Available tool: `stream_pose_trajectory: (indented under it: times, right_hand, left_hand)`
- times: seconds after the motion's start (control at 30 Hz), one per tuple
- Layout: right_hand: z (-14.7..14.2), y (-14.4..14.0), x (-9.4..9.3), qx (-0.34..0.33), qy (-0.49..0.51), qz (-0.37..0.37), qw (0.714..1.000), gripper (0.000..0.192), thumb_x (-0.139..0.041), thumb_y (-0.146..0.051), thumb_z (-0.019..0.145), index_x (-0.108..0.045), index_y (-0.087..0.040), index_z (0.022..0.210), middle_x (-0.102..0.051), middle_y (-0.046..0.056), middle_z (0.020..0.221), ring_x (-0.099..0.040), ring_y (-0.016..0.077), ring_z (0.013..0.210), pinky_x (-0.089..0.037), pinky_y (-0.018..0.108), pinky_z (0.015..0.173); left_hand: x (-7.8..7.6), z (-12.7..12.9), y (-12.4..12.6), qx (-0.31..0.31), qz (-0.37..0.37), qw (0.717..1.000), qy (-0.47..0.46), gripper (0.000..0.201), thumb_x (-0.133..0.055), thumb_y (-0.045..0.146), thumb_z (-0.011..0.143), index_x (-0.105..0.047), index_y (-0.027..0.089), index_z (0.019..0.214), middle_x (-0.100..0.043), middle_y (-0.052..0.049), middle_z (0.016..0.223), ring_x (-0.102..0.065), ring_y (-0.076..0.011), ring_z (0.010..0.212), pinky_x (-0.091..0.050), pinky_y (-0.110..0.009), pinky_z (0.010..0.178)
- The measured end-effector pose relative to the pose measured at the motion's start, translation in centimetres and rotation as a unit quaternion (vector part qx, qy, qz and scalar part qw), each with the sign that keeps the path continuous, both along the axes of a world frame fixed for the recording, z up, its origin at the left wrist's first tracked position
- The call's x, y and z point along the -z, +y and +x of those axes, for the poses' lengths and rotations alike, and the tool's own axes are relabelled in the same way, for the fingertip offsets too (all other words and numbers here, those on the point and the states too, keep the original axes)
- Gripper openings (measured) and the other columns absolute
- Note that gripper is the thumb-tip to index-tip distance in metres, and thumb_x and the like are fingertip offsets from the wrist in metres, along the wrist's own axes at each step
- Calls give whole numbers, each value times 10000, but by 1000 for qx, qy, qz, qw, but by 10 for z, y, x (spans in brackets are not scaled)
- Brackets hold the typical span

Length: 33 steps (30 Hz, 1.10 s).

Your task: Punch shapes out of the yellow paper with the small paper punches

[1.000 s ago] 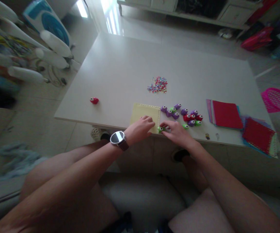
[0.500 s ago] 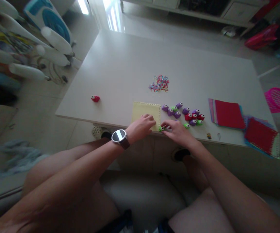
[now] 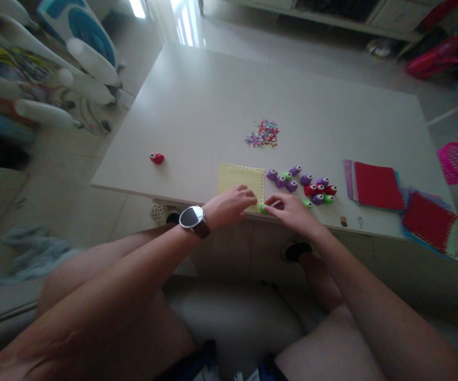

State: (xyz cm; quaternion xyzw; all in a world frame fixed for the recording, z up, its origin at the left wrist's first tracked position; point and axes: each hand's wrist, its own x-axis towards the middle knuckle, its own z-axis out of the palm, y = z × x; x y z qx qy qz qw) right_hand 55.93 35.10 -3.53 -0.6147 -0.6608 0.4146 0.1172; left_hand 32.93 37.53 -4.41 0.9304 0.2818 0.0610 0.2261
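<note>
Yellow paper sheet [image 3: 240, 178]: pale, square, perforated border, flat at the table's near edge, its near side partly covered; small green punch [image 3: 263, 208]: mostly hidden, on the sheet's near right corner, touching it.

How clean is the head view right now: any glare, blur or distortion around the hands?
Head view: strong window glare on the floor past the table's far left corner; wide-angle bending, worst at the edges; left-edge clutter smeared. The left hand, right hand and green punch between them are dim and soft; the yellow paper reads clearly.
</note>
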Motion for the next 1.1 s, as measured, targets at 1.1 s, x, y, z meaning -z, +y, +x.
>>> stream_pose_trajectory:
  times: [1.1]
  right_hand:
    - [-8, 9, 0, 13, 4, -37, 999, 16, -737, -180, 836, -748, -178, 848, -771, 66, 812, -709, 194, 758, -502, 267, 642]
  left_hand:
    - [-6, -9, 6, 72, -24, 997, -16, 728, -599, 47, 813, -470, 250, 1500, -639, -93, 1450, -549, -226, 1355, -300, -457, 1241]
